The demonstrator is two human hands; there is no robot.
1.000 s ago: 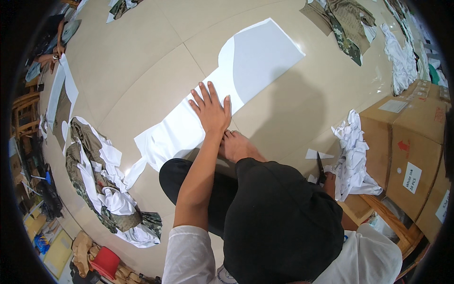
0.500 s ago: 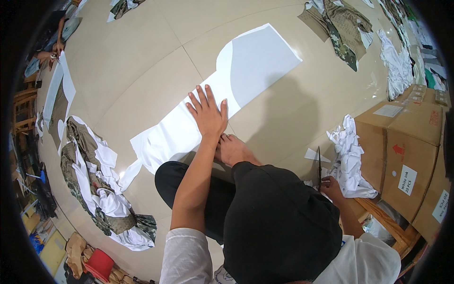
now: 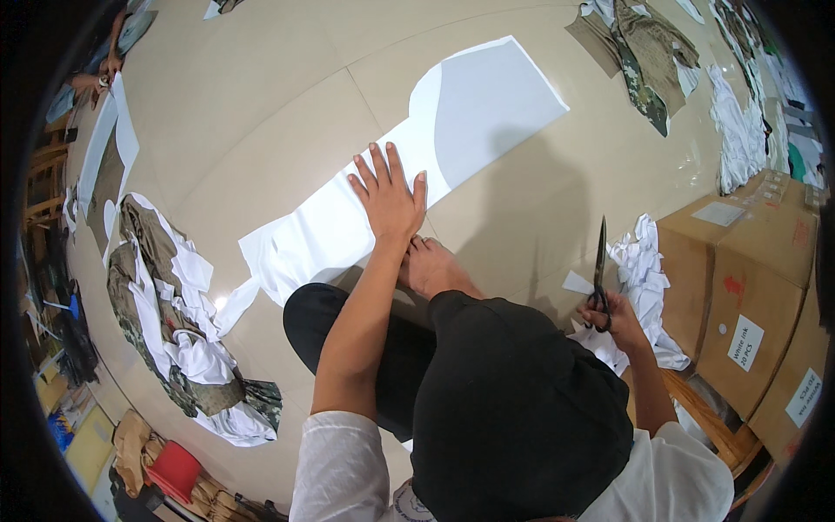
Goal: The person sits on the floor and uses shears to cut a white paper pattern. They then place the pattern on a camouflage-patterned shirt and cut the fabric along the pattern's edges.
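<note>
White material (image 3: 317,230) lies under the splayed left hand (image 3: 390,205); the right hand (image 3: 624,320) is closed on black scissors (image 3: 600,265).

"What's the floor (image 3: 278,96) like?"
"Glossy and beige, tiled, with bright glints of light (image 3: 222,303)."
"And toward the edges?"
"Wooden furniture (image 3: 48,187) at far left, a wooden frame (image 3: 713,424) at lower right."

The scissors (image 3: 600,271) look like dark, smooth metal, the white sheet (image 3: 317,233) smooth and matt, the floor (image 3: 252,113) glossy tile, the boxes (image 3: 757,278) at right matt cardboard beside rumpled white cloth (image 3: 645,270).
</note>
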